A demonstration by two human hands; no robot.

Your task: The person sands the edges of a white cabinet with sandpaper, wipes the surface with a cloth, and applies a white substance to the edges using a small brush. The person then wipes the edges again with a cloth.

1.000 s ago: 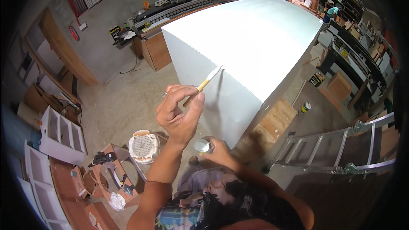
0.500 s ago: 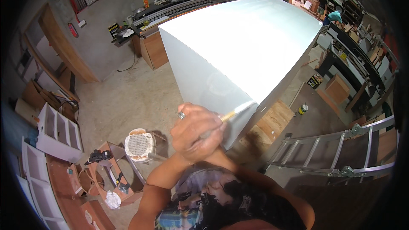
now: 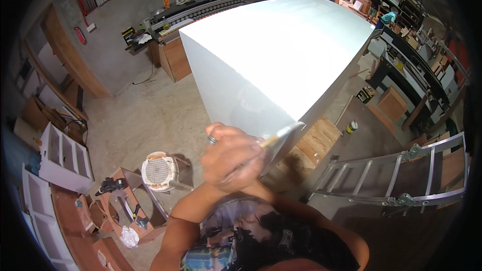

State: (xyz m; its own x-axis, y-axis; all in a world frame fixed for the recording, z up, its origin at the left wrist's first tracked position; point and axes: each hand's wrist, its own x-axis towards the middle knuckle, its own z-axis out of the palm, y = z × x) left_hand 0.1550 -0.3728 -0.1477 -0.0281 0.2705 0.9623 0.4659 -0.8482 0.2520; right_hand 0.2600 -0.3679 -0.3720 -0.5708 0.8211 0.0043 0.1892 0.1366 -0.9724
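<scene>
My left hand (image 3: 232, 163), a ring on one finger, is closed around a thin paintbrush (image 3: 269, 141) with a yellowish handle. The brush's pale end is smeared by motion and lies at the near top corner of a big white box-shaped piece (image 3: 236, 83). Whether the bristles touch the edge I cannot tell. My right forearm (image 3: 301, 216) comes in from the lower right and passes behind the left hand. The right hand itself is hidden there, so its fingers do not show.
A round paint-stained stool (image 3: 159, 171) stands left of my hands. A metal ladder (image 3: 371, 178) lies at the right. A small can (image 3: 351, 126) and a plywood board (image 3: 316, 143) are beside the white piece. A person in teal (image 3: 386, 18) is far back right.
The surroundings have shifted slightly left in the picture. The brush tip has moved a little at the corner, and my left hand keeps its grip.
</scene>
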